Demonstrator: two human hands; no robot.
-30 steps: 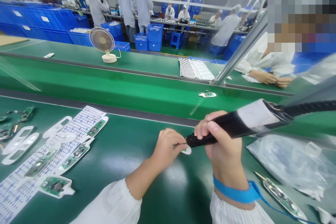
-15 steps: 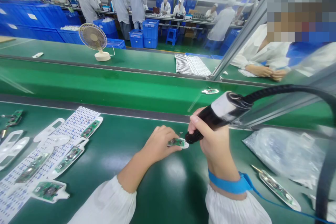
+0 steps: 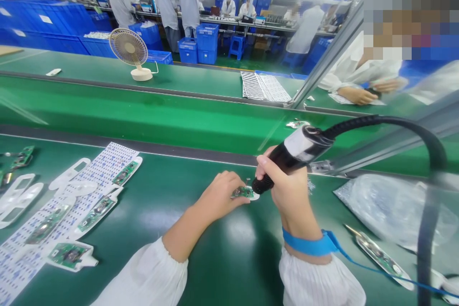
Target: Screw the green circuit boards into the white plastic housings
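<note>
Our left hand (image 3: 218,196) is pressing its fingers down on a small green circuit board (image 3: 244,192), and our right hand (image 3: 287,186) is gripping a black corded tool (image 3: 287,158), which is slanting down toward the board. The board is lying on a white plastic carrier (image 3: 256,196) on the green table (image 3: 222,272), and more boards (image 3: 96,213) are lying well apart on the left.

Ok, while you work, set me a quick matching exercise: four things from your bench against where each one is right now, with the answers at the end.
Things:
1. electric screwdriver
2. small green circuit board
3. blue wrist strap
4. desk fan

Places:
A. around the right wrist
B. standing on the far green bench
C. gripped in the right hand
D. under the fingers of the left hand

Pairs: 1-C, 2-D, 3-A, 4-B
</note>
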